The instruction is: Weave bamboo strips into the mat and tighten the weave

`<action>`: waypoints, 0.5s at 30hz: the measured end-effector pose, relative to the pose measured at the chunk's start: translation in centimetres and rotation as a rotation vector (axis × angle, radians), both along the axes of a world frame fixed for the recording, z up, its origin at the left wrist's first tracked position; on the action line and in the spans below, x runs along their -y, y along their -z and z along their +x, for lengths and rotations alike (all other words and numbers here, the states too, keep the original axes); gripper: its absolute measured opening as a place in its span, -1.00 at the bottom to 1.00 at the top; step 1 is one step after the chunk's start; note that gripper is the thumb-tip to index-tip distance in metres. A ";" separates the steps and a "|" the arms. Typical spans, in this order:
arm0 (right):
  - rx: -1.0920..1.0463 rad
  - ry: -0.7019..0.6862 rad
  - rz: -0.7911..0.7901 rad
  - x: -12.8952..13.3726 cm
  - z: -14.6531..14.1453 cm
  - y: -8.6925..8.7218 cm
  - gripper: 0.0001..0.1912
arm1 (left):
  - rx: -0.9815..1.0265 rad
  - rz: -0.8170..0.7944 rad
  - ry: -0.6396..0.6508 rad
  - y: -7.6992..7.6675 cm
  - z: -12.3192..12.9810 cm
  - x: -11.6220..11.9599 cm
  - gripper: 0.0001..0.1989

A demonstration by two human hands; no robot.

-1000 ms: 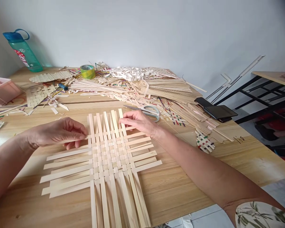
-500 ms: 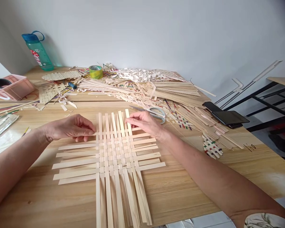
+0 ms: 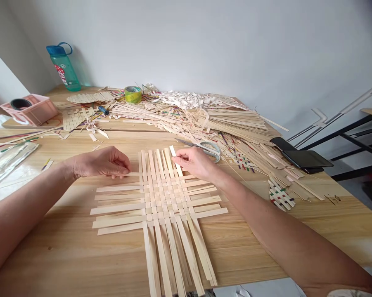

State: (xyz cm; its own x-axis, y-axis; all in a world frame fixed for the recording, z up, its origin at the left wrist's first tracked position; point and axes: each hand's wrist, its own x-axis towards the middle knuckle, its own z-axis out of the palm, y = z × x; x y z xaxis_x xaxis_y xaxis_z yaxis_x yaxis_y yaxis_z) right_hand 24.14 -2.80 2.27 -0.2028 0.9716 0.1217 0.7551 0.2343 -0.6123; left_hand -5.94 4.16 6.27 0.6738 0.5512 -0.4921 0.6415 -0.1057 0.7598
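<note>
Pale flat strips cross over and under each other in a woven panel (image 3: pixel 164 198) on the table, their loose ends spreading out on all four sides. At the panel's upper left, my left hand (image 3: pixel 111 162) pinches the end of a crosswise strip (image 3: pixel 133 174) that runs in among the upright strips. My right hand (image 3: pixel 190 161) is at the upper right corner, thumb and fingers closed on the top of an upright strip (image 3: pixel 176 159). Its lower fingers are partly hidden.
Scissors (image 3: pixel 209 149) lie just beyond my right hand. Behind are heaps of loose strips (image 3: pixel 235 121), yellow tape (image 3: pixel 133 94), a teal bottle (image 3: pixel 65 68) and a pink basket (image 3: pixel 37 112). Black phones (image 3: pixel 306 159) and a small coloured weave (image 3: pixel 280 194) lie at the right.
The whole view has shifted, so the table's things appear farther right. My left hand's fingers have drawn closer together at the strip's end. My right hand stays at the upper right corner.
</note>
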 end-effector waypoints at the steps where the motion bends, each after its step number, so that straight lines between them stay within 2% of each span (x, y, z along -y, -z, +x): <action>1: -0.003 0.008 -0.002 0.0 0.0 0.0 -0.60 | 0.005 0.009 0.004 0.1 0.1 0.1 -0.70; 6: 0.011 0.045 0.044 0.5 0.0 -0.8 -0.63 | 0.003 0.137 -0.014 0.1 -0.3 -0.3 -0.73; 11: 0.061 0.045 -0.050 1.5 -0.6 -2.7 -0.76 | 0.000 0.190 -0.001 0.1 -0.5 -0.4 -0.72; 15: 0.175 0.086 -0.041 3.2 -1.5 -2.8 -0.52 | -0.001 0.258 0.012 0.2 -0.3 -0.1 -0.70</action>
State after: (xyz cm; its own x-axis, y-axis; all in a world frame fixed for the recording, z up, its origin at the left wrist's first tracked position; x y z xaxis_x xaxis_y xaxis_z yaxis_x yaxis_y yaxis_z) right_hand 22.64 -5.97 5.07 -0.1334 0.9897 0.0522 0.8668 0.1421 -0.4779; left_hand -6.23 4.25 6.04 0.6805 0.6507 -0.3368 0.6398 -0.3037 0.7060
